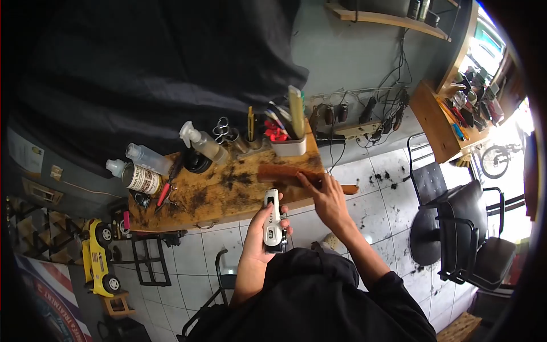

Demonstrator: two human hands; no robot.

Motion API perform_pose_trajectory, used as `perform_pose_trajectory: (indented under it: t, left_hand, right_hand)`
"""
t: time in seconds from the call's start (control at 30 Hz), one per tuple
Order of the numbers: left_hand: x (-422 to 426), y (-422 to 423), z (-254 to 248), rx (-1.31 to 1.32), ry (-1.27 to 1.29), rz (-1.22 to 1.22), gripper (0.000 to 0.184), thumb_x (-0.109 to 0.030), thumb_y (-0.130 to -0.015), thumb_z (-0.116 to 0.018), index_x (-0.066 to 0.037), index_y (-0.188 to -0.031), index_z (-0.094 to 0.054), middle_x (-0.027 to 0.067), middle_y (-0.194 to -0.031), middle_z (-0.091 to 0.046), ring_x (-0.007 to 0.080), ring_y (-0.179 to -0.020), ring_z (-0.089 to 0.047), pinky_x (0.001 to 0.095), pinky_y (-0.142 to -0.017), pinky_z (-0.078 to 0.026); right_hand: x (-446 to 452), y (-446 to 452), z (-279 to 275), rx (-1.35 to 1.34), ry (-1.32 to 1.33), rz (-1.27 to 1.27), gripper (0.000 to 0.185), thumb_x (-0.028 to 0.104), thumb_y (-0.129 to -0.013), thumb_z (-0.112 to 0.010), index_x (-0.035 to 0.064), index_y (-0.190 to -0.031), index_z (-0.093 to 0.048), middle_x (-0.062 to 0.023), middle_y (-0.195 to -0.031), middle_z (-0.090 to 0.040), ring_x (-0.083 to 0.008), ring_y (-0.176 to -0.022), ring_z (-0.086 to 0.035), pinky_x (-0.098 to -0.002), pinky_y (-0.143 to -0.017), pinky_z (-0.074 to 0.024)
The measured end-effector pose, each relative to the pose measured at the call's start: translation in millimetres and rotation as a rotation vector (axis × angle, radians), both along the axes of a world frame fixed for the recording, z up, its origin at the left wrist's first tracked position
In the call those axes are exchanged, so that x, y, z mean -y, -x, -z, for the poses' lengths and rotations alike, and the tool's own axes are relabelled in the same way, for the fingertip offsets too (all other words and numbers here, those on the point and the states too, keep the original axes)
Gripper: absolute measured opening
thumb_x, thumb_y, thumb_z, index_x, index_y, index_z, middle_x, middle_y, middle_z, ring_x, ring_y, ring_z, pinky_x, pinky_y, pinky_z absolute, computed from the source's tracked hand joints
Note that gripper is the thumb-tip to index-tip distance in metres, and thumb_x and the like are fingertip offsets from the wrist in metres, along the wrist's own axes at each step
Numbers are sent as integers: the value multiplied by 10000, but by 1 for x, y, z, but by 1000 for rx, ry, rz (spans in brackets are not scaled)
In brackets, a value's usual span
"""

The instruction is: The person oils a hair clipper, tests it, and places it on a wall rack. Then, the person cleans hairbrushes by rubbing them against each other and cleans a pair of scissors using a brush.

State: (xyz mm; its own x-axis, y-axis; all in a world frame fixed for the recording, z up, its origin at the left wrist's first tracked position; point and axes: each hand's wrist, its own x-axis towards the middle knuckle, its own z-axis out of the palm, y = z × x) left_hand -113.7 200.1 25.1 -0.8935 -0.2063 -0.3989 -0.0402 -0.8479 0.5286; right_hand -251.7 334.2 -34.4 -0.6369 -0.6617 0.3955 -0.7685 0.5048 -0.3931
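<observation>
Nearest to us, over our black clothing [319, 302], our two hands are apart. Our left hand [256, 229] is closed around a white clipper [273, 225], which stands out in front of the table's near edge with its dark blade end toward us. Our right hand [329, 199] reaches over the front edge of the table and touches a reddish-brown brush [276, 172]; we cannot tell whether the fingers are clamped on it. The brush lies along the right part of the wooden table [208, 199], its handle jutting past the edge.

Dark hair clippings are scattered over the tabletop. Toward its back we see a white container [289, 149] packed with tools, a metal pair of scissors [221, 126] and a clear spray bottle [208, 147]. A labelled tin [141, 179] is at the left end, near a red-handled tool [164, 194].

Beyond the table hangs a black cloth [154, 74]. To the left is a yellow toy car [98, 259]; to the right, a black chair [462, 228] stands on the tiled floor [373, 214]. Farthest off, by the bright opening, we make out a bicycle [494, 162].
</observation>
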Motion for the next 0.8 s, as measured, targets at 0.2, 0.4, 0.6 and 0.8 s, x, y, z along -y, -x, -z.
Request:
perform_pose_trajectory:
  t: [0.2,0.4,0.6,0.8]
  left_hand:
    - [-44,35,-5,43,-61,-51,414,-263,-950,-520,-60,-1305,-453,55,-977,-531,103,-687,-523,269,-634,-496]
    - [-54,72,-9,44,-35,15,419,-340,-968,-466,-84,-1299,-459,68,-983,-532,102,-655,-514,283,-611,-487]
    - [-51,118,3,67,-134,114,343,-387,-989,-422,-118,-1187,-500,119,-976,-601,166,-687,-581,365,-619,-533]
    - [-36,182,16,98,-165,105,376,-375,-997,-408,-77,-1207,-501,112,-977,-592,167,-705,-583,354,-641,-527]
  right_hand:
    - [-15,15,2,-10,99,-193,503,140,-782,-620,186,-1282,-579,-161,-1161,-484,-345,-996,-485,-418,-868,-408]
    - [-36,45,-23,206,292,-276,296,81,-728,-670,80,-1024,-675,-137,-1208,-522,-337,-1103,-498,-429,-908,-407]
    - [-40,108,-28,349,459,-18,220,45,-806,-664,37,-1026,-662,-140,-994,-634,-310,-899,-616,-365,-761,-504]
    - [-7,170,-35,417,336,-32,281,81,-817,-681,35,-1091,-638,-133,-1000,-664,-261,-900,-638,-336,-745,-499]
